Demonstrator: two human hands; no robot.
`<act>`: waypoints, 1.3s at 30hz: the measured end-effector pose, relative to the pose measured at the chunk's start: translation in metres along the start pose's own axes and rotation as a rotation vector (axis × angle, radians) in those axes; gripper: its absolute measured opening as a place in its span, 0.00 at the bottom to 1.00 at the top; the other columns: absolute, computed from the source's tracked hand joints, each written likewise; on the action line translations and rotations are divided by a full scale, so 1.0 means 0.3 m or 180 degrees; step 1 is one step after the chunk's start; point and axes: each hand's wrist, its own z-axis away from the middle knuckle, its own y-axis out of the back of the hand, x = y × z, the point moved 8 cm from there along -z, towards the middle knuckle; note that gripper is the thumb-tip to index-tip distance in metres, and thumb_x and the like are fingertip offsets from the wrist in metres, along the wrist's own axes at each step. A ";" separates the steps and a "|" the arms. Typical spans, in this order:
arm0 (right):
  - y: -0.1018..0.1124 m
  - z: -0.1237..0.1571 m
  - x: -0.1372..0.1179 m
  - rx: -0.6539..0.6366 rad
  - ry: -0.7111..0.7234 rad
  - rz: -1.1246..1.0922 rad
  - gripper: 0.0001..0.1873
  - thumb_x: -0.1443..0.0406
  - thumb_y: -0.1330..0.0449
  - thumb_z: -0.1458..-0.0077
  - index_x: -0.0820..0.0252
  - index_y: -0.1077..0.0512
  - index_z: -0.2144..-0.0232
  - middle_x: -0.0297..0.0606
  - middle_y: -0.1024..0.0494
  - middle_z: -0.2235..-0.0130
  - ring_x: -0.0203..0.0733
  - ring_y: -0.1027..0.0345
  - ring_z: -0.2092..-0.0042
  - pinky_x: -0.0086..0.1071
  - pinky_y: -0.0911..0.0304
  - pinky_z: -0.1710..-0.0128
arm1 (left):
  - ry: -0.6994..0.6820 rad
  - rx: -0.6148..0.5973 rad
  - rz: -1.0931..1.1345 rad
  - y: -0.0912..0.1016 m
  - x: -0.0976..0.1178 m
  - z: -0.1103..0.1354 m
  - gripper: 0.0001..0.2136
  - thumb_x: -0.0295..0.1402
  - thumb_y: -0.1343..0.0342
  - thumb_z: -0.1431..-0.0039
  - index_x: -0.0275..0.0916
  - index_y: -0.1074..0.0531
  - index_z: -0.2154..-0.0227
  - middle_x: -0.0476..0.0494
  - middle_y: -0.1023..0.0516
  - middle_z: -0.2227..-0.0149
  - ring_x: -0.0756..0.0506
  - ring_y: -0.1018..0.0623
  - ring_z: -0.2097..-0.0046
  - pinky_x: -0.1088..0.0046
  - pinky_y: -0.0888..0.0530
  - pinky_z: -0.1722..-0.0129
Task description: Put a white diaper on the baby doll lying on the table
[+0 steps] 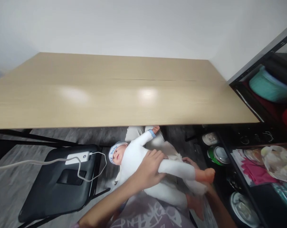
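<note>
A baby doll (136,158) in white clothing with blue cuffs and a lettered cap lies on its back across my lap, head to the left and feet to the right. My left hand (150,167) is closed round its lower body at the top of the near-side leg. Behind the raised leg, my right hand (192,163) is partly hidden and blurred; its fingers are bent at a loose whitish cloth (173,152) beneath the doll. The doll's bare feet stick out past the white trouser legs.
A wooden table (124,104) spans the front, its edge just beyond the doll. To the left, a black folding chair (46,186) carries a white power bank (78,157) with a cable and a dark phone (71,176). Shelves at right hold a teal basin (269,84) and bags.
</note>
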 end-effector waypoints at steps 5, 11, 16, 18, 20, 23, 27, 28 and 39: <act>-0.175 -0.077 -0.101 -0.0230 0.0162 -0.0806 0.29 0.37 0.29 0.49 0.55 0.25 0.66 0.38 0.23 0.70 0.47 0.29 0.67 0.38 0.32 0.65 | -0.0038 -0.0109 0.0106 -0.007 0.021 0.053 0.18 0.29 0.38 0.41 0.43 0.29 0.47 0.43 0.22 0.49 0.38 0.25 0.48 0.57 0.32 0.46; -0.315 -0.188 -0.183 0.0014 0.0318 -0.0411 0.34 0.32 0.35 0.45 0.56 0.28 0.66 0.33 0.27 0.71 0.42 0.34 0.68 0.35 0.36 0.65 | -0.0080 -0.0353 0.0013 -0.033 0.016 0.076 0.19 0.31 0.39 0.39 0.44 0.28 0.45 0.43 0.21 0.49 0.38 0.26 0.47 0.57 0.31 0.44; -0.341 -0.211 -0.193 0.0719 0.0679 0.0676 0.37 0.31 0.41 0.41 0.57 0.26 0.59 0.48 0.20 0.57 0.56 0.27 0.52 0.51 0.31 0.45 | 0.0027 -0.0456 -0.0120 -0.048 -0.017 0.068 0.15 0.33 0.37 0.37 0.43 0.28 0.48 0.43 0.22 0.48 0.37 0.26 0.46 0.55 0.31 0.43; -0.336 -0.197 -0.224 0.1029 0.0942 0.0875 0.39 0.33 0.40 0.38 0.61 0.27 0.46 0.57 0.21 0.45 0.63 0.29 0.42 0.59 0.35 0.37 | 0.0066 -0.0476 -0.0152 -0.057 -0.032 0.067 0.15 0.35 0.36 0.36 0.43 0.28 0.48 0.43 0.22 0.47 0.37 0.27 0.46 0.55 0.31 0.43; -0.362 -0.193 -0.275 0.0939 0.1314 0.1021 0.40 0.39 0.40 0.33 0.61 0.32 0.34 0.60 0.28 0.33 0.65 0.35 0.32 0.62 0.39 0.31 | 0.0096 -0.0465 -0.0165 -0.062 -0.047 0.064 0.15 0.36 0.35 0.36 0.43 0.28 0.49 0.43 0.22 0.47 0.36 0.27 0.46 0.55 0.31 0.43; -0.448 -0.222 -0.345 0.0429 0.1780 0.1299 0.36 0.47 0.41 0.28 0.56 0.38 0.26 0.53 0.39 0.23 0.62 0.47 0.22 0.60 0.47 0.24 | 0.0105 -0.0410 -0.0153 -0.059 -0.067 0.053 0.15 0.36 0.34 0.37 0.43 0.28 0.50 0.43 0.22 0.47 0.36 0.27 0.46 0.55 0.31 0.42; -0.561 -0.326 -0.378 -0.0026 0.1908 0.1636 0.38 0.53 0.37 0.34 0.65 0.33 0.29 0.59 0.35 0.26 0.65 0.47 0.23 0.60 0.54 0.21 | 0.0075 -0.0448 -0.0192 -0.046 -0.085 0.030 0.15 0.36 0.34 0.36 0.42 0.29 0.50 0.44 0.21 0.47 0.37 0.27 0.46 0.55 0.32 0.43; -0.584 -0.357 -0.375 -0.0136 0.1850 0.1721 0.38 0.53 0.36 0.36 0.66 0.31 0.30 0.61 0.32 0.28 0.66 0.45 0.24 0.61 0.54 0.22 | 0.0068 -0.0473 -0.0218 -0.042 -0.088 0.024 0.15 0.36 0.34 0.36 0.42 0.29 0.50 0.43 0.21 0.47 0.36 0.27 0.46 0.55 0.32 0.43; -0.585 -0.451 -0.374 -0.0560 0.1494 0.1842 0.28 0.55 0.34 0.38 0.62 0.23 0.39 0.57 0.25 0.35 0.68 0.38 0.30 0.60 0.45 0.27 | 0.0094 -0.0684 -0.0437 -0.038 -0.100 -0.006 0.15 0.39 0.35 0.33 0.41 0.29 0.49 0.42 0.22 0.45 0.36 0.27 0.45 0.53 0.31 0.43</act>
